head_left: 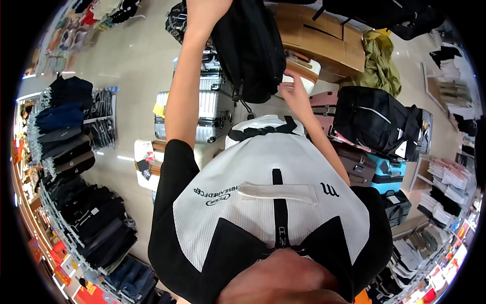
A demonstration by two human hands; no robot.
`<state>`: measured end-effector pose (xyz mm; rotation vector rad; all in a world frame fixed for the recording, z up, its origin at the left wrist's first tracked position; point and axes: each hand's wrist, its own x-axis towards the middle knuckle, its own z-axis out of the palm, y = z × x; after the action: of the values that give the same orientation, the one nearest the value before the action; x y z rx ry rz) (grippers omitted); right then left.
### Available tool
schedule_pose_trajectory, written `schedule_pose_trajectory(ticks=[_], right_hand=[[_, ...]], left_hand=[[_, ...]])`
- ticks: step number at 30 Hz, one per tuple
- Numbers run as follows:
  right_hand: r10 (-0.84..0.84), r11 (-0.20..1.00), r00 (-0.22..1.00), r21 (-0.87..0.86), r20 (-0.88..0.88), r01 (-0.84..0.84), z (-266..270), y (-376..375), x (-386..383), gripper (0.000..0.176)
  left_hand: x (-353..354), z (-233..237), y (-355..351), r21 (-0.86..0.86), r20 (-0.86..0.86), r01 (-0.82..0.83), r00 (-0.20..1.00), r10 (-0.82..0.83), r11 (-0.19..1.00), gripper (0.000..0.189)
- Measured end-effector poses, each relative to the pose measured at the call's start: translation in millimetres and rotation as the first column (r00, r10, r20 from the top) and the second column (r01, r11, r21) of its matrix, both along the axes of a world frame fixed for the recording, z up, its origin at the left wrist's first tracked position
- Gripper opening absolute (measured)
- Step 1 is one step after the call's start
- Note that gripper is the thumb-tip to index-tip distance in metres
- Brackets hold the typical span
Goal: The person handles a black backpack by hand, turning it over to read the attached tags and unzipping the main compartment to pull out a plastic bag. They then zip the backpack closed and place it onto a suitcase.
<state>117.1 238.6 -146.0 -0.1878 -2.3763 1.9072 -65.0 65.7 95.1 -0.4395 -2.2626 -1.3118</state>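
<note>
A large black bag (254,48) hangs in front of my body at the top centre, above the pale luggage. My left hand (207,14) is at the top edge of the view beside the bag's upper left part; its fingers are cut off by the frame. At the bag's lower right side, my right hand (294,90) has its fingers bent and closed at the bag's edge. A thin black strap with a loop hangs from the bag's bottom.
Silver suitcases (208,99) stand at left, above a cream suitcase (144,152). At right are a cardboard box (319,38), green fabric (377,63), a black duffel bag (367,121) and a turquoise suitcase (389,172). Clothes racks (66,131) line both sides.
</note>
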Motion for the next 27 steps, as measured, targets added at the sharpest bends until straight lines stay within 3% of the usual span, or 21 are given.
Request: schedule_pose_trajectory(ticks=[2, 5, 6, 10, 13, 14, 17, 21, 23, 27], right_hand=[[-0.035, 0.996, 0.997, 0.077, -0.071, 0.040, -8.0, -10.5, -16.4, 0.029], [0.053, 0.825, 0.993, 0.565, -0.106, 0.017, -5.7, -17.5, -27.5, 0.023], [0.121, 0.789, 0.973, 0.613, -0.195, 0.025, -2.2, -17.3, -29.6, 0.020], [0.338, 0.628, 0.929, 0.771, -0.148, -0.105, 30.8, -7.7, -31.5, 0.017], [0.450, 0.608, 0.859, 0.788, -0.242, -0.097, 66.0, -4.5, -43.6, 0.018], [0.458, 0.588, 0.864, 0.800, -0.211, -0.116, 87.2, -5.6, -45.4, 0.019], [0.590, 0.467, 0.790, 0.869, -0.167, -0.165, 122.3, 1.9, -59.1, 0.020], [0.467, 0.579, 0.801, 0.814, -0.375, 0.043, 163.4, -2.7, -61.8, 0.021], [0.442, 0.589, 0.768, 0.796, -0.464, 0.142, 180.1, 8.2, -76.8, 0.022], [0.288, 0.597, 0.841, 0.772, -0.458, 0.216, 186.7, 25.6, -93.2, 0.022]], left_hand=[[-2.1, -0.2, -0.6, 0.015, -0.032, -0.014, 0.999, 0.015, 1.000, 0.062], [-2.3, -1.4, -3.8, 0.033, -0.045, 0.007, 0.999, -0.005, 0.999, 0.061], [-2.4, -1.8, -6.1, 0.036, -0.046, 0.012, 0.999, -0.010, 0.999, 0.061], [0.7, -4.0, -15.6, -0.032, 0.008, -0.027, 1.000, 0.027, 0.999, 0.060], [4.4, -11.7, -17.8, -0.056, 0.047, 0.069, 0.997, -0.066, 0.996, 0.059], [3.6, -18.0, -17.6, -0.086, -0.011, 0.089, 0.996, -0.091, 0.992, 0.059], [13.1, -20.9, -17.6, -0.093, 0.132, 0.158, 0.981, -0.145, 0.983, 0.059], [26.4, -17.3, -19.2, -0.116, 0.184, 0.296, 0.944, -0.273, 0.948, 0.061], [32.2, -15.5, -17.8, -0.138, 0.128, 0.396, 0.916, -0.381, 0.908, 0.061], [52.0, 1.4, -14.4, -0.195, 0.147, 0.505, 0.863, -0.484, 0.841, 0.067]])
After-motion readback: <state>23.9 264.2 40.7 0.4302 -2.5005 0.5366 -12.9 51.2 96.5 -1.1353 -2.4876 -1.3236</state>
